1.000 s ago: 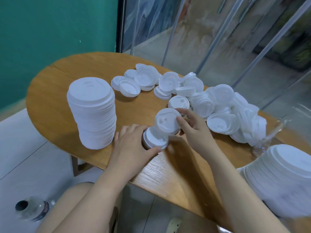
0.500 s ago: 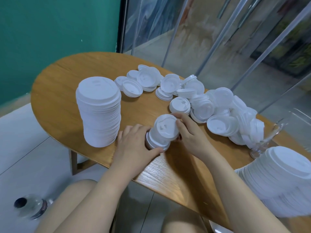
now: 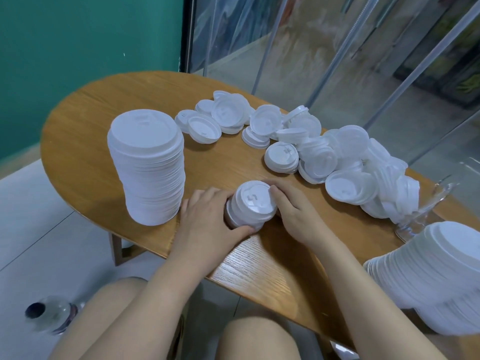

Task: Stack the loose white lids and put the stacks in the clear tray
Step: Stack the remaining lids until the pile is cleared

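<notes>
At frame centre, left hand (image 3: 207, 224) and right hand (image 3: 293, 211) clasped a small lid stack (image 3: 250, 206) on the wooden table (image 3: 85, 141). Embossed marks on lids unreadable; loose lids (image 3: 322, 157) lay upper right.

A rounded wooden surface (image 3: 109, 131) stands on a pale tiled floor (image 3: 39, 229). A clear bottle (image 3: 50, 317) with a dark cap lies on the floor. Behind are a green wall (image 3: 78, 35) and glass panels (image 3: 298, 42).

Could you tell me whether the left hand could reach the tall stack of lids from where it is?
Probably yes: the left hand lies beside the tall stack, bare table between.
</notes>
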Motion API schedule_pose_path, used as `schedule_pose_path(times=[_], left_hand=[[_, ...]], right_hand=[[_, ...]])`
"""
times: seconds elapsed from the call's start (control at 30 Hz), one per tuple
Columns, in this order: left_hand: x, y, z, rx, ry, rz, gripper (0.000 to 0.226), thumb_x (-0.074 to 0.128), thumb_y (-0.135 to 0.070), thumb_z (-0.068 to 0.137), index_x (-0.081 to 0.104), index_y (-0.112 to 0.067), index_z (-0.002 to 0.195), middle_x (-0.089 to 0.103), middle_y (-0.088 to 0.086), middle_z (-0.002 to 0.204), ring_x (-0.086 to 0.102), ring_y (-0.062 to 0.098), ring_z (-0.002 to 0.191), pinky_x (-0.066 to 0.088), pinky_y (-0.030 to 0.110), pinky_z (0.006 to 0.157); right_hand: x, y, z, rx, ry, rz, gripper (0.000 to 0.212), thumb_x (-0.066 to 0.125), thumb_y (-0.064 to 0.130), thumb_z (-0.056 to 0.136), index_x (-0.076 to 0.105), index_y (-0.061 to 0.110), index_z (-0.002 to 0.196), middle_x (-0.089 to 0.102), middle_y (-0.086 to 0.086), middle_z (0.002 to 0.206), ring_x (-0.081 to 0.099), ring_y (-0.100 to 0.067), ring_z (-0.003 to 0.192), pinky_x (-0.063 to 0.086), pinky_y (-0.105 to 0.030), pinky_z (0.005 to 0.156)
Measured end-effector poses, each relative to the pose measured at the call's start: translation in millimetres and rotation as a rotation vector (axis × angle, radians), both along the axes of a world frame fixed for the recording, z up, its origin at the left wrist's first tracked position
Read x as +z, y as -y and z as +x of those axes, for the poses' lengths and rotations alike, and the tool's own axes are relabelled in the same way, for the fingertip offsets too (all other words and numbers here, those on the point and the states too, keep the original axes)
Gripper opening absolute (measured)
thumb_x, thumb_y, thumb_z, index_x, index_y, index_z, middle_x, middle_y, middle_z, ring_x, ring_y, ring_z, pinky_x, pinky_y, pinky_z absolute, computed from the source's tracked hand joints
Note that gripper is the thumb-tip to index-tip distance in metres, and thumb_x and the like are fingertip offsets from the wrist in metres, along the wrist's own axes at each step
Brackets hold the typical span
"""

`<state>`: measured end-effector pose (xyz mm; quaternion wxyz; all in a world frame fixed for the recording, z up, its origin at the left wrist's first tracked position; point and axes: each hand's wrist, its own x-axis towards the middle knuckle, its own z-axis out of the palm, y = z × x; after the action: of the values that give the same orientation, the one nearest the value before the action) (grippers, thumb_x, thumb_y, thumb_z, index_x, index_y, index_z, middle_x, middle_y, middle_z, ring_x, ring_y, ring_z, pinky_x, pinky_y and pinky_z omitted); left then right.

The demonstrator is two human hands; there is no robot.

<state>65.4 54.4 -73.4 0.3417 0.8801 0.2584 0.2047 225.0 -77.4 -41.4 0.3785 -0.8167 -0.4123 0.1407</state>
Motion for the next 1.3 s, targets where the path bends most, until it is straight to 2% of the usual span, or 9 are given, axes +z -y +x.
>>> schedule_pose_path(times=[0.13, 0.27, 0.4, 0.5, 0.67, 0.93, 1.07, 1.23, 1.3], left_hand=[[0.8, 0.5, 1.3, 0.01, 0.015, -0.004, 0.069, 0.074, -0.071, 0.067, 0.055, -0.042, 0.127, 0.053, -0.025, 0.114, 0.038, 0.005, 0.113, 0.027, 0.029, 0.094], [2.4, -0.3, 0.6, 0.01, 0.007, -0.024, 0.074, 0.081, -0.066, 0.068, 0.054, -0.041, 0.132, 0.053, -0.025, 0.116, 0.036, 0.004, 0.114, 0.028, 0.029, 0.096], [6.0, -0.4, -1.7, 0.013, -0.035, -0.046, 0.092, 0.082, -0.065, 0.068, 0.044, -0.037, 0.147, 0.052, -0.022, 0.133, 0.037, 0.009, 0.128, 0.029, 0.037, 0.112], [7.4, -0.1, -3.0, -0.016, -0.037, -0.029, 0.085, 0.081, -0.064, 0.071, 0.045, -0.041, 0.145, 0.053, -0.02, 0.13, 0.037, 0.01, 0.125, 0.031, 0.037, 0.109], [7.2, -1.6, -4.1, -0.029, -0.044, -0.027, 0.081, 0.08, -0.064, 0.073, 0.047, -0.042, 0.144, 0.051, -0.021, 0.129, 0.035, 0.007, 0.124, 0.03, 0.036, 0.109], [5.3, -0.3, -1.1, -0.02, -0.022, -0.021, 0.077, 0.073, -0.074, 0.071, 0.052, -0.043, 0.139, 0.053, -0.022, 0.125, 0.036, 0.007, 0.121, 0.028, 0.032, 0.105], [5.4, -0.5, -1.5, -0.029, -0.021, -0.019, 0.074, 0.071, -0.074, 0.073, 0.051, -0.044, 0.138, 0.052, -0.023, 0.125, 0.036, 0.005, 0.12, 0.024, 0.029, 0.099], [2.2, -0.1, -1.8, -0.005, 0.009, -0.01, 0.074, 0.067, -0.079, 0.071, 0.052, -0.045, 0.135, 0.051, -0.024, 0.119, 0.038, 0.005, 0.115, 0.029, 0.029, 0.1], [1.2, 0.4, -1.3, 0.02, 0.027, -0.007, 0.073, 0.064, -0.08, 0.069, 0.054, -0.044, 0.132, 0.05, -0.023, 0.116, 0.038, 0.005, 0.112, 0.028, 0.026, 0.097]], right_hand=[[-2.3, -4.2, -7.2, 0.036, 0.018, 0.029, 0.03, 0.041, 0.022, 0.11, 0.062, 0.044, 0.112, 0.067, 0.034, 0.108, 0.059, 0.008, 0.11, 0.04, -0.011, 0.092], [-9.8, -4.4, -5.5, 0.085, 0.093, -0.004, 0.03, 0.039, 0.026, 0.11, 0.064, 0.026, 0.128, 0.068, 0.018, 0.116, 0.061, -0.002, 0.112, 0.044, -0.019, 0.094], [-10.6, -3.0, -4.0, 0.087, 0.116, -0.06, 0.029, 0.038, 0.031, 0.108, 0.064, 0.031, 0.123, 0.069, 0.016, 0.109, 0.062, -0.004, 0.105, 0.047, -0.026, 0.09], [-12.1, -5.0, -2.7, 0.088, 0.178, -0.149, 0.037, 0.036, 0.042, 0.104, 0.064, 0.031, 0.125, 0.069, 0.018, 0.111, 0.061, -0.002, 0.106, 0.049, -0.032, 0.092], [-5.1, -5.7, -1.0, 0.099, 0.259, -0.242, 0.031, 0.04, 0.038, 0.107, 0.063, 0.032, 0.127, 0.068, 0.018, 0.111, 0.06, -0.003, 0.102, 0.05, -0.037, 0.091], [-4.5, -3.3, -0.7, 0.114, 0.238, -0.217, 0.032, 0.039, 0.04, 0.107, 0.066, 0.032, 0.121, 0.069, 0.018, 0.102, 0.062, -0.005, 0.097, 0.051, -0.039, 0.086], [8.0, -10.0, 7.6, 0.125, 0.175, -0.253, 0.032, 0.043, 0.049, 0.107, 0.065, 0.033, 0.126, 0.069, 0.017, 0.11, 0.062, -0.002, 0.103, 0.05, -0.033, 0.09], [21.9, -51.7, 29.8, 0.017, 0.189, -0.141, 0.027, 0.058, 0.044, 0.103, 0.069, 0.023, 0.116, 0.058, 0.01, 0.073, 0.054, 0.0, 0.065, 0.039, -0.015, 0.063], [26.1, -77.0, 36.3, 0.048, 0.183, -0.112, 0.023, 0.064, 0.039, 0.101, 0.069, 0.021, 0.116, 0.055, 0.009, 0.073, 0.051, 0.0, 0.063, 0.04, -0.014, 0.063]])
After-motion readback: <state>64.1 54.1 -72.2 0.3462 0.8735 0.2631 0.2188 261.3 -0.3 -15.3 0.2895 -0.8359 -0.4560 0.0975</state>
